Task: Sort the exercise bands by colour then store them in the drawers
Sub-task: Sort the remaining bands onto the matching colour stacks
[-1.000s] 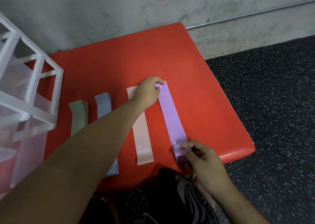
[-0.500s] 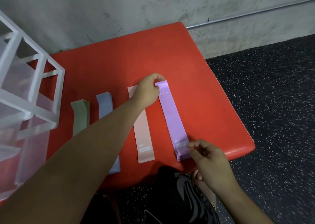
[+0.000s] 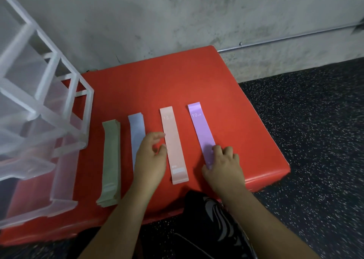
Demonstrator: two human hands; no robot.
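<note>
My right hand [image 3: 223, 164] lies fingers-flat on the purple pile's [image 3: 201, 132] 6 o'clock end. My left hand [image 3: 150, 158], thumb and fingers parted and empty, hovers between the blue pile [image 3: 136, 128] and pink pile [image 3: 173, 140]. Risk: careless lifting fans the stacks and mixes the colours. The drawers [image 3: 39, 120] wait at 9 o'clock.

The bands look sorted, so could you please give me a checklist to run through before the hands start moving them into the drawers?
1. Four colour piles lie apart: green, blue, pink, purple: ok.
2. Piles squared: green pile fans at its near end: not ok.
3. Left hand free: open, above the blue pile: ok.
4. Right hand free: rests on the purple pile: not ok.
5. Drawer unit open for loading: cannot tell.
</note>
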